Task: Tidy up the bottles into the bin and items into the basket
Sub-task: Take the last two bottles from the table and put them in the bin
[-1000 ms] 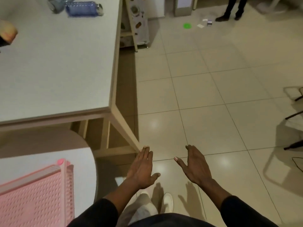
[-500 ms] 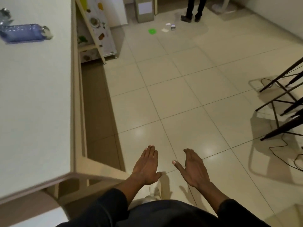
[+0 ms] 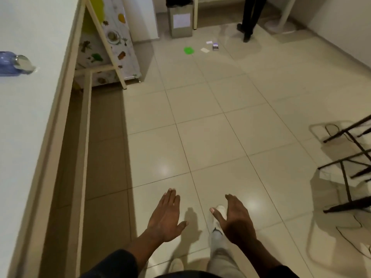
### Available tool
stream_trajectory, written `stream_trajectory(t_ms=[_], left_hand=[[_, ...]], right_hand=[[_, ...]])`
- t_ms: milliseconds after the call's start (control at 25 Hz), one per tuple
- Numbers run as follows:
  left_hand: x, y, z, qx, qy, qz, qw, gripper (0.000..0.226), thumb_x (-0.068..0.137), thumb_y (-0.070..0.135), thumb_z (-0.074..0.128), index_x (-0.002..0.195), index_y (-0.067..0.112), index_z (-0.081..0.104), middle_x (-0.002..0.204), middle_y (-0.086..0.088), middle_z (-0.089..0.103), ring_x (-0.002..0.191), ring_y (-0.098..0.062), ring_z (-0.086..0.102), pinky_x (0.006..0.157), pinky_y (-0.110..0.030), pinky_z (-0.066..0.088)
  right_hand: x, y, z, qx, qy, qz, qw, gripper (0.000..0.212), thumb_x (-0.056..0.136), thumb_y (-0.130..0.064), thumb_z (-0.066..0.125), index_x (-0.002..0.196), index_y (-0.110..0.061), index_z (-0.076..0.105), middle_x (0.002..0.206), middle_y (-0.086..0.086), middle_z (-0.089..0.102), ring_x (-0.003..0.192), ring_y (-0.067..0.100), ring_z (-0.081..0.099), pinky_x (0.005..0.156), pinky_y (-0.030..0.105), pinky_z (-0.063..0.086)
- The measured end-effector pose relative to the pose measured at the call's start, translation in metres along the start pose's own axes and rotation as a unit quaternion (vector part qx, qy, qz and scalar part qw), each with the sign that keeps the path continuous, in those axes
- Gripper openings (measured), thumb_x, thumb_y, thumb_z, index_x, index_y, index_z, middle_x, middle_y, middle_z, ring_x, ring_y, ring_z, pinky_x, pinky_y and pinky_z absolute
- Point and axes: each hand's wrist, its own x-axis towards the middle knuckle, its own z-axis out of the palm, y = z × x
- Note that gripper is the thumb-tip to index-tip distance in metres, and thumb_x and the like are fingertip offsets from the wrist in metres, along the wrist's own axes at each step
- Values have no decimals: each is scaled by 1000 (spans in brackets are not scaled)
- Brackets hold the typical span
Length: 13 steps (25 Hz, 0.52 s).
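Looking down from the head view, your left hand (image 3: 165,216) and right hand (image 3: 236,221) both hang flat and spread, palms down, fingers straight, holding nothing. They float side by side above the tiled floor (image 3: 210,125), apart from each other, with your white shoe (image 3: 219,211) showing in the gap just beside your right thumb.

To your left the white table (image 3: 30,137) runs the full height of the frame, and its pale wooden edge slants from the top centre-left down to the bottom left corner. Your left hand is clear of that edge, with a band of shadowed floor between them. On the tabletop, at the far left border, a blue bottle (image 3: 12,64) lies on its side, its silver cap pointing toward the table edge; part of it is cut off by the frame.

Ahead, the floor is wide and bare through the middle. Far off, a grey bin (image 3: 180,19) with a dark liner stands against the back wall, with a green disc (image 3: 189,50), some white cards (image 3: 204,49) and a small box (image 3: 215,47) lying on the tiles in front of it. A person's dark legs (image 3: 250,17) stand right of the bin. A printed cabinet (image 3: 112,43) sits behind the table's leg. At your right edge, black stand legs (image 3: 347,167) and loose cables reach onto the tiles.
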Motion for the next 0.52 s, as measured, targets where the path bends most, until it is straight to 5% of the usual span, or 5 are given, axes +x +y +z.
stream_trajectory(t_ms=[120, 200, 320, 520], left_hand=[[44, -6, -16, -21, -5, -83, 996, 102, 98, 70, 38, 165, 0, 6, 174, -23, -5, 162, -36, -10, 127, -41, -10], [67, -6, -34, -30, -8, -121, 992, 102, 98, 71, 40, 165, 0, 9, 174, -22, -2, 162, -35, -8, 130, -42, -6], [105, -4, -67, -54, 24, -187, 981, 102, 97, 73, 38, 165, 2, 11, 175, -20, 1, 163, -32, -4, 130, -40, -4], [156, -18, -115, -44, 69, -247, 966, 100, 98, 75, 35, 164, 3, 14, 175, -19, 4, 163, -31, -1, 132, -40, -1]], right_hand=[[72, 22, -9, -2, -4, -66, 998, 76, 93, -63, 54, 125, 5, 63, 115, 18, 71, 108, 34, 70, 97, 33, 51], [124, 29, -24, -3, -56, -104, 993, 84, 94, -68, 50, 133, 6, 59, 127, 22, 67, 121, 37, 64, 105, 37, 47], [205, 34, -46, -53, -125, -141, 981, 102, 92, -84, 28, 157, -5, 35, 161, 16, 40, 152, 30, 33, 125, 38, 26], [322, 12, -70, -64, -120, -210, 968, 97, 95, -81, 25, 158, -8, 30, 164, 13, 36, 155, 27, 27, 126, 37, 20]])
